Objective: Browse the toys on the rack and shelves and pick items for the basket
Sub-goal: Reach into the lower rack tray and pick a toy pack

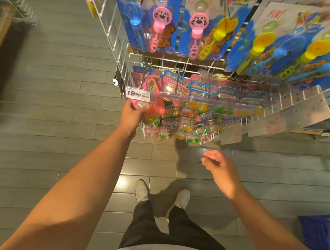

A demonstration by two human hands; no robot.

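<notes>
A white wire rack [119, 57] fills the upper right of the view, from about twelve to three o'clock. On its top row hang blue cards of bubble wands [161, 24], with pink dog-faced, blue and yellow wands in blisters. Below them a clear price rail [178, 97] runs across the front of the lower hooks, carrying a price tag [138, 92] that reads 19.90 at its left end. The rail lies in front of the lower row of small toy packs [188, 122], a crowded cluster of pink and blue cards with red, yellow and green pieces. Grey blank label plates [285, 117] jut from the rack at about three o'clock. The floor [46, 111] is grey plank tile. Two pale shoes [142, 190] and dark trousers show at six o'clock, and the corner of a blue basket [324, 231] sits on the floor at about five o'clock, well apart from the rack.

The left hand [131, 116] reaches up to the rack just under the price tag, its fingers curled round a pink-carded toy pack [140, 105] at the left end of the lower row; the pack is blurred and its contents are hard to tell. The right hand [217, 164] hangs below the rack at about four o'clock, fingers loosely curled, holding nothing and touching nothing.
</notes>
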